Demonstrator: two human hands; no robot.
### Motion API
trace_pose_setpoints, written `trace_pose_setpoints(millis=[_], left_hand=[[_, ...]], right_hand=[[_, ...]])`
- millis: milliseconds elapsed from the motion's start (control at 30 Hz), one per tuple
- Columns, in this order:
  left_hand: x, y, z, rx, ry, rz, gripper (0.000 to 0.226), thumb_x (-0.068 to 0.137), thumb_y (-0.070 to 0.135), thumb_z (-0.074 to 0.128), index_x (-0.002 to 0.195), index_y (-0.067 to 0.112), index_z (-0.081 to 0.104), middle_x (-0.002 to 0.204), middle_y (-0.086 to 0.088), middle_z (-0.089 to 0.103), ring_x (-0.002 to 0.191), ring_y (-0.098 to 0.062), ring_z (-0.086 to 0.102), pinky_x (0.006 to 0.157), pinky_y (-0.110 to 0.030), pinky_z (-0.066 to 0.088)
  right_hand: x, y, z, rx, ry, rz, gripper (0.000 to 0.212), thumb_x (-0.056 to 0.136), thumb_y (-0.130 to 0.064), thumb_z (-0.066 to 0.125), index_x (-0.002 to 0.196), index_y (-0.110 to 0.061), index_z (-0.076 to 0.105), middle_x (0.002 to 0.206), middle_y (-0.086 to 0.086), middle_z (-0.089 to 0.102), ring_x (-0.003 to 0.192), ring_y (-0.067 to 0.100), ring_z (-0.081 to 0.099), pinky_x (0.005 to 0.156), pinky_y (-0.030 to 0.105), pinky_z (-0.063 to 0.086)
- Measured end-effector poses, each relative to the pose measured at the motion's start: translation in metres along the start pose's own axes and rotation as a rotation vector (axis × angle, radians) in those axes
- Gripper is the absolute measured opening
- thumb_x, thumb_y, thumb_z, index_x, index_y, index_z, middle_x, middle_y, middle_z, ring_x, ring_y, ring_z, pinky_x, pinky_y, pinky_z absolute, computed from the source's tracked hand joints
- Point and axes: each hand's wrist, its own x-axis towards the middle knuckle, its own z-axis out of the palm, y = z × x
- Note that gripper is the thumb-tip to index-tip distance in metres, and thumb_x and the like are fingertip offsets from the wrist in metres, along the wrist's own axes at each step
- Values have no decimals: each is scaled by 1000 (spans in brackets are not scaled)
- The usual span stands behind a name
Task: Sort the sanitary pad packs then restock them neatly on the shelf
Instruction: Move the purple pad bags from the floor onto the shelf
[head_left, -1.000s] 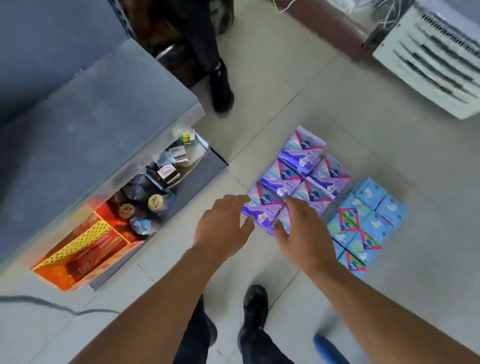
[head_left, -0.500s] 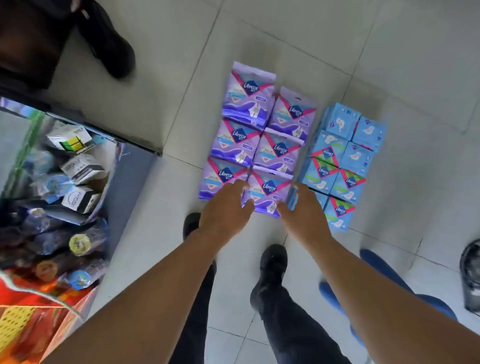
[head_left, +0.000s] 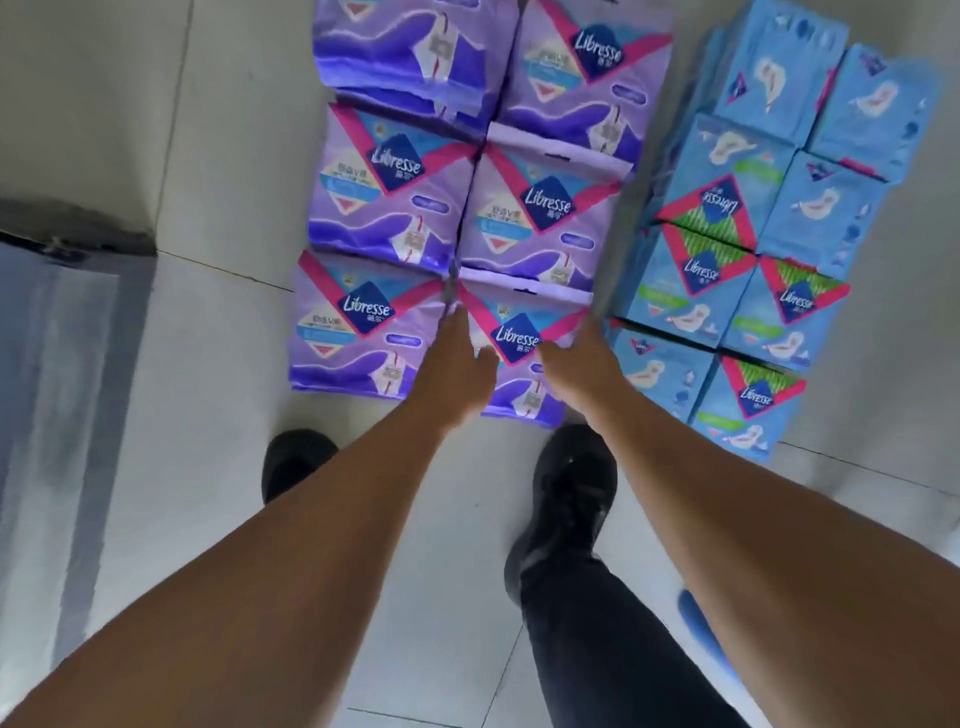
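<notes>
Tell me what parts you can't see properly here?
- Top purple pack: head view, upper part cut off by the frame edge.
- Nearest purple pack: partly covered by left hand and right hand.
- Small print on blue packs: too blurred.

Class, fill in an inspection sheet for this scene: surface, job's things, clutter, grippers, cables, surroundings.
Surface: pale tiled floor, bare around the packs.
Job's things: purple Libresse pad packs in two columns; light blue Libresse pad packs stacked to their right.
Clutter: nothing seen.
Grippers: left hand and right hand on either side of the nearest purple pack, fingers spread.
Cables: nothing seen.
Surroundings: grey cabinet edge at left; black shoes below.
</notes>
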Motion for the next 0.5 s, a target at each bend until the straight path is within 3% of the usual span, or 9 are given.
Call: trace_pose_setpoints(millis=[100,200,267,333,400,500], left_hand=[[20,-8,15,-98,-10,-107,74,98,23,48,155,15,1,152,-13,35,131,-32,44,102,-36,37],[17,-9,19,-232,-18,-116,71,89,30,60,149,17,25,138,-8,52,124,-27,53,103,-40,45],[7,-8,16,-226,-18,-96,56,87,34,62,137,17,43,128,-8,59,119,-25,56,101,-41,46],[-12,0,7,-207,-1,-80,44,93,30,60,133,17,49,128,-12,57,121,-28,52,102,-41,43],[-31,8,-3,-184,49,-53,51,95,30,58,142,19,42,142,-12,44,133,-28,40,111,-41,33],[-61,21,-24,-182,123,14,54,95,28,59,144,19,41,154,-10,28,141,-24,28,113,-28,22]], right_hand=[[22,4,11,61,64,31,45,91,-15,54,132,-9,37,108,3,47,111,21,55,83,26,41],[24,9,5,115,20,48,36,87,-16,56,121,-4,52,106,8,57,100,25,59,78,30,44],[15,9,-3,195,-13,52,28,85,-15,58,112,-8,58,104,10,64,90,24,61,73,35,48],[2,8,-10,171,1,31,15,85,-16,60,100,-11,58,101,13,65,90,27,62,75,37,49],[-18,5,-19,127,31,-17,26,85,-26,65,103,-8,60,97,9,64,90,25,61,71,30,43],[-55,0,-36,134,169,-105,40,82,-41,68,101,-6,61,95,6,62,87,24,57,77,29,42]])
